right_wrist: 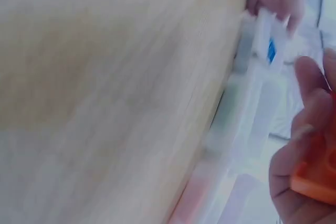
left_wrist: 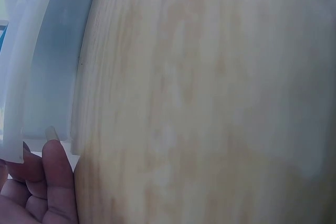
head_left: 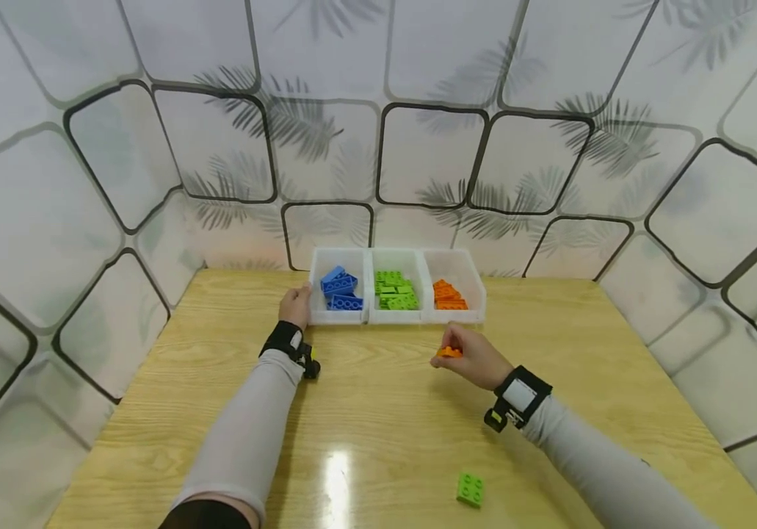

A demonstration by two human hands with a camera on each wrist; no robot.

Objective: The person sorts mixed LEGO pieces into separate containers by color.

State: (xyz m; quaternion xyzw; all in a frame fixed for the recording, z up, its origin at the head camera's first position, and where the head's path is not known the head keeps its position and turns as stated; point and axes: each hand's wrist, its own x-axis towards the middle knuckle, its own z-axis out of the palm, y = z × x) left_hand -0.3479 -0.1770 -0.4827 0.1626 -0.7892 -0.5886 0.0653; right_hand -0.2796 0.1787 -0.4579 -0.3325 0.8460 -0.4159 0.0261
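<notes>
My right hand [head_left: 473, 358] pinches an orange toy brick [head_left: 449, 353] just in front of a white three-part bin [head_left: 396, 317]. That brick [right_wrist: 314, 181] also shows, blurred, at the right edge of the right wrist view. At the bin's left end, my left hand [head_left: 295, 306] holds the side wall; its fingers [left_wrist: 58, 174] curl at the bin's corner in the left wrist view. Blue bricks [head_left: 339, 285] lie in the left compartment, lime green bricks [head_left: 396, 291] in the middle one, and orange bricks [head_left: 448, 295] in the right one.
A single lime green brick [head_left: 470, 490] lies near the front of the wooden table [head_left: 378, 404], below the right forearm. Behind the bin hangs a patterned curtain [head_left: 431, 154], which also rises along both sides of the table.
</notes>
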